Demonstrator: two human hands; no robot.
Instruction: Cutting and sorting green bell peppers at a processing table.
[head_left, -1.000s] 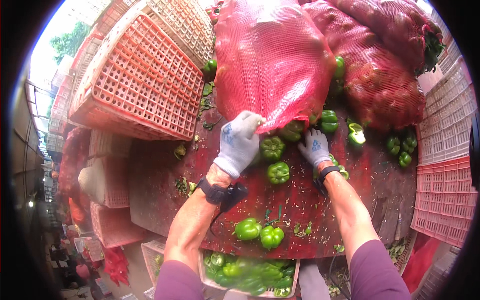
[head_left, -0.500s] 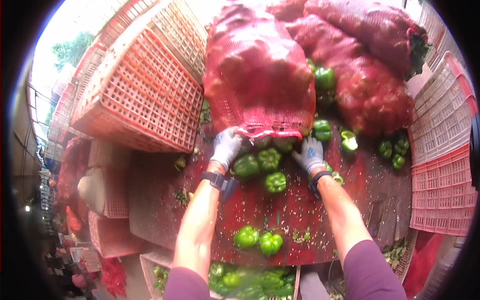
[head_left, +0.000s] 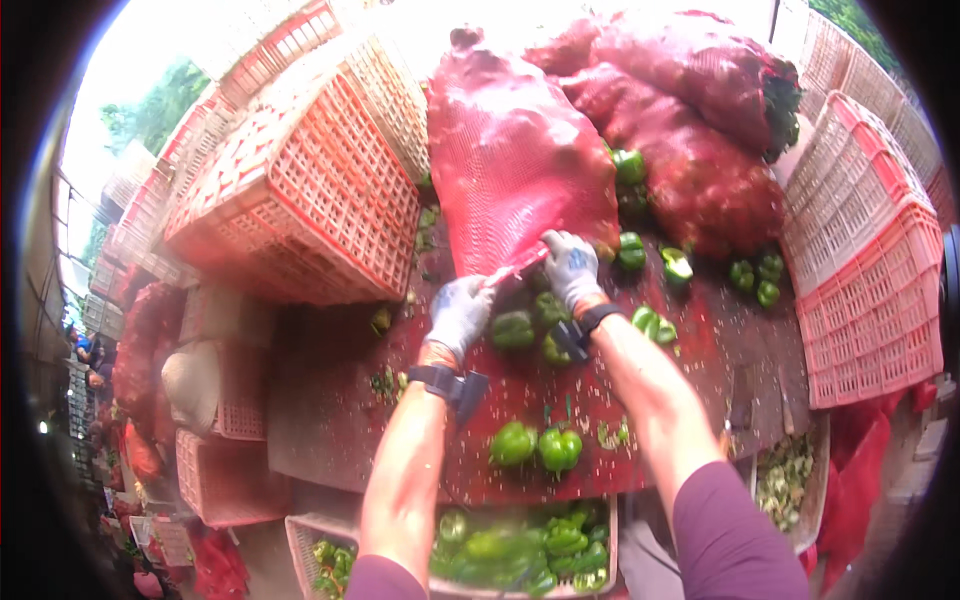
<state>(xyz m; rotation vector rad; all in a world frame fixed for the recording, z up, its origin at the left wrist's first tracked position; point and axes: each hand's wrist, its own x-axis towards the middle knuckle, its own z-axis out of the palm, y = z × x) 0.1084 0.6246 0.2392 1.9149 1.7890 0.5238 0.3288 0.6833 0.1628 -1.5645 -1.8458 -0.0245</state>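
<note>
A full red mesh sack (head_left: 520, 160) lies on the table, its mouth toward me. My left hand (head_left: 460, 312), gloved in white, is closed on the left end of the sack's mouth edge. My right hand (head_left: 573, 268), in a matching glove, pinches the same edge farther right, and the edge is stretched between them. Right below the mouth sit several green bell peppers (head_left: 512, 330), partly behind my right wrist. Two brighter bell peppers (head_left: 560, 450) stand nearer me on the table.
Other full mesh sacks (head_left: 690, 190) lie at the back right. Stacked plastic crates flank the table, left (head_left: 340, 190) and right (head_left: 865, 300). Cut peppers (head_left: 677, 265) and seeds litter the tabletop (head_left: 330, 420). A knife (head_left: 787, 400) lies at right. Below the front edge is a pepper-filled crate (head_left: 613, 560).
My right hand has moved left and up from the peppers onto the sack's mouth edge. The mouth has narrowed and lifted between my hands. The whole view has shifted slightly.
</note>
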